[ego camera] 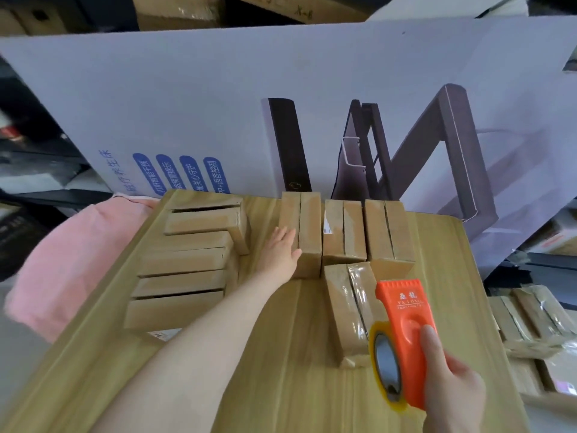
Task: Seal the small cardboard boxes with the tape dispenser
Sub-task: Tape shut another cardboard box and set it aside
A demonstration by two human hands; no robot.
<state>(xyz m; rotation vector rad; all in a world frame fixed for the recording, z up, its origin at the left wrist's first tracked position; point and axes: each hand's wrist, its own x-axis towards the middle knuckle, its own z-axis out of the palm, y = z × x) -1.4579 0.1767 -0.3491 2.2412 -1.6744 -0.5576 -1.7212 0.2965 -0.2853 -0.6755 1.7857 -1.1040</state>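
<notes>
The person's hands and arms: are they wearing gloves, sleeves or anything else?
No. The left hand and right hand are bare: no gloves, no ring or watch showing. The left forearm shows no sleeve.

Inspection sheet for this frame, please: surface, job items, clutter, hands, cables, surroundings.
Surface: wooden table, light grain.
Job's things: pile of small boxes at left; back row of three boxes; taped box in front; orange tape dispenser.
Clutter: pink cloth off the left edge.
Hands: left hand touches the row's leftmost box, fingers straight; right hand grips the dispenser.
Cables: nothing seen.
Surroundings: large printed carton behind; more boxes at right.
</notes>
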